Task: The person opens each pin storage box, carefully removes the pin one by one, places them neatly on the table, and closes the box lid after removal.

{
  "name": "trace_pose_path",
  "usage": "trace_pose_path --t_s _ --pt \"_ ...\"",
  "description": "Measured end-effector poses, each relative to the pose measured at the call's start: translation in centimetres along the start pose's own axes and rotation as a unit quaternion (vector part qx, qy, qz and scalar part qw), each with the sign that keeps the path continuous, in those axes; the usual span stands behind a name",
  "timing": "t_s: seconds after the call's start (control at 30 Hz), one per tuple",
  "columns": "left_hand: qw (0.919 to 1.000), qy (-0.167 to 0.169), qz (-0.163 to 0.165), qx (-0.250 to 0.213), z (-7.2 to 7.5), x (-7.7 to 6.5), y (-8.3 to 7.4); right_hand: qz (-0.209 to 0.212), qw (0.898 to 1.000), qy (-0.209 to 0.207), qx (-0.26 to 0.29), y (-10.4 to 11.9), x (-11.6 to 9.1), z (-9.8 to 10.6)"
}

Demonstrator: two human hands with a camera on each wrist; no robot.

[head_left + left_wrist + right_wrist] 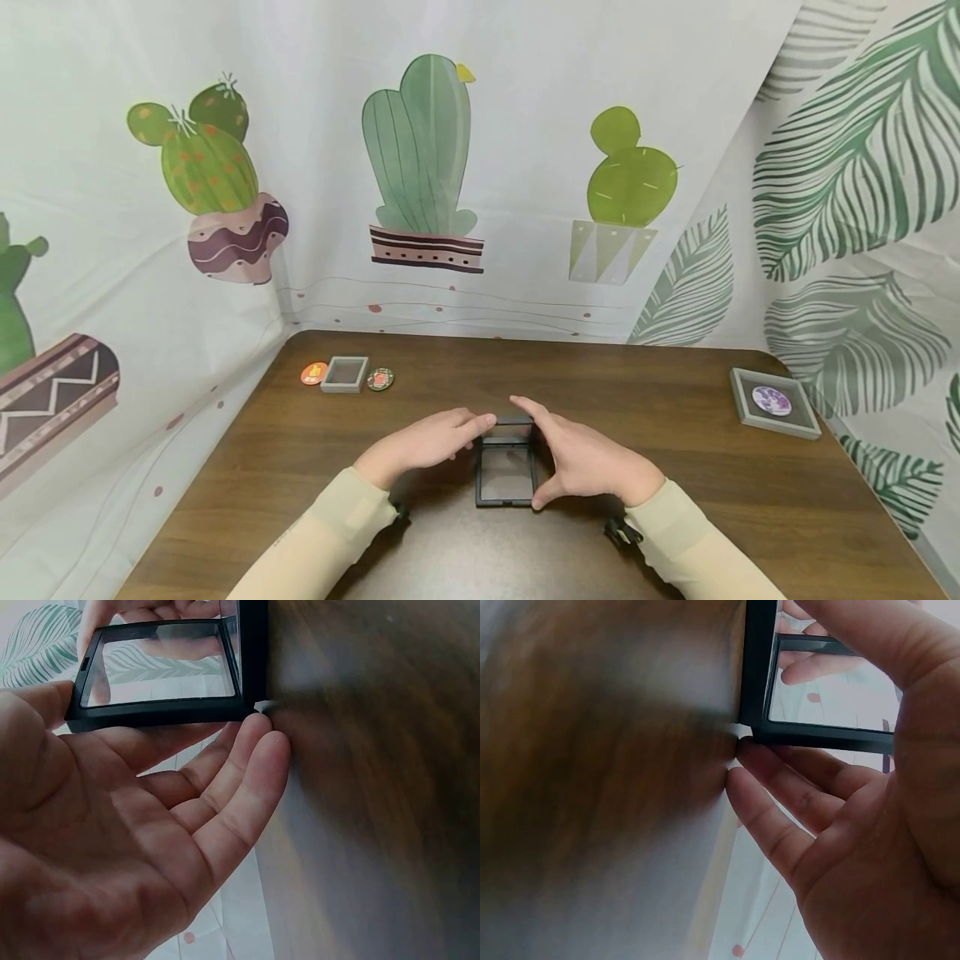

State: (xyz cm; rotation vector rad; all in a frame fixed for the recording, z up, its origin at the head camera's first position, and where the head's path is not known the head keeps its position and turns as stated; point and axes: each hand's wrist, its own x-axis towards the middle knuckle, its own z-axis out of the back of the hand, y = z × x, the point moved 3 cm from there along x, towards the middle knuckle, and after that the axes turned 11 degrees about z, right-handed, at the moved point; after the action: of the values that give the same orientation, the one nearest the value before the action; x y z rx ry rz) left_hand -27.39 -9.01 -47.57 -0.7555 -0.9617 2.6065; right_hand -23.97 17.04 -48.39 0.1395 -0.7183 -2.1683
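Note:
A black hinged display frame (506,503) with clear windows stands opened on the brown table, one half flat and the other upright at the back. My left hand (427,442) holds the upright half, thumb at its top left corner. In the left wrist view its other fingertips (266,754) are by the hinge end of the frame (157,716). From the right, my right hand (588,457) spans the frame, index finger at the top right corner and thumb at the flat half's near right corner. More fingers (757,810) lie beside the frame (825,739) in the right wrist view.
At the back left lie a small grey frame (345,358), an orange round token (312,372) and a dark green patterned token (380,380). Another grey frame (776,427) with a purple token (772,401) lies at the far right. Printed cloth (525,192) hangs behind the table (660,383).

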Motion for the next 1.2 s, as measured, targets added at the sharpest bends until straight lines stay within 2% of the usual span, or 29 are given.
trace_pose_path --t_s 0.5,0.83,1.2 --pt "0.9974 0.024 -0.044 0.051 0.32 0.25 0.31 0.015 1.000 -0.002 -0.007 0.01 0.06 0.05" --pt "0.9912 0.026 -0.099 0.083 0.39 0.17 -0.16 0.015 1.000 0.004 -0.024 -0.02 0.01 0.02" --pt "0.9856 0.025 -0.119 0.118 0.42 -0.01 -0.31 0.032 0.999 0.016 -0.040 -0.08 0.13 0.11"
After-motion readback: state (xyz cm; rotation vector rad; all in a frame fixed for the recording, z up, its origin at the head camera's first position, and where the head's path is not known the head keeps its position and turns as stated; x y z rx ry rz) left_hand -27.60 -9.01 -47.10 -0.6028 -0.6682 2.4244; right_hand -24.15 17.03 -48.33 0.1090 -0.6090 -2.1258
